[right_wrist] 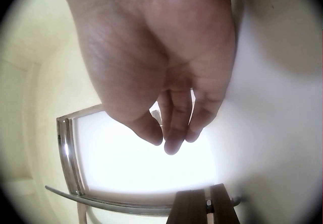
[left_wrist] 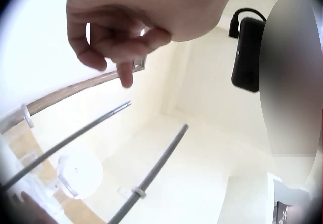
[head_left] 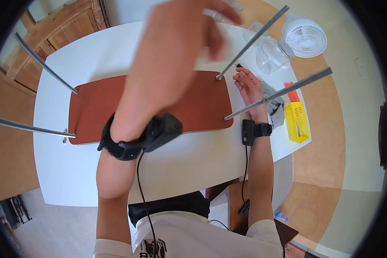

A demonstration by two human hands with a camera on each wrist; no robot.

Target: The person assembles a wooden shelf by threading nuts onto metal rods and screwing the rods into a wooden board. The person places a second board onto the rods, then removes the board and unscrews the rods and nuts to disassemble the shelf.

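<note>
A reddish-brown board [head_left: 202,101] lies underside up on the white table [head_left: 180,159], with several metal legs [head_left: 251,43] rising from its corners. My left hand [head_left: 172,49] is raised over the board, blurred and close to the head camera, covering its middle. In the left wrist view its fingers [left_wrist: 123,45] hang loosely bent, with nothing seen in them. Beside the board's right end, my right hand [head_left: 250,89] is low over the table, just behind the near right leg [head_left: 288,90]. The right wrist view shows relaxed fingers [right_wrist: 176,123] holding nothing.
Right of the right hand are a grey cloth [head_left: 277,109], a yellow basket [head_left: 297,124] and a red item [head_left: 291,92]. Clear jars [head_left: 271,56] and a white fan [head_left: 306,38] stand at the back right. The legs stick up toward the camera around both arms.
</note>
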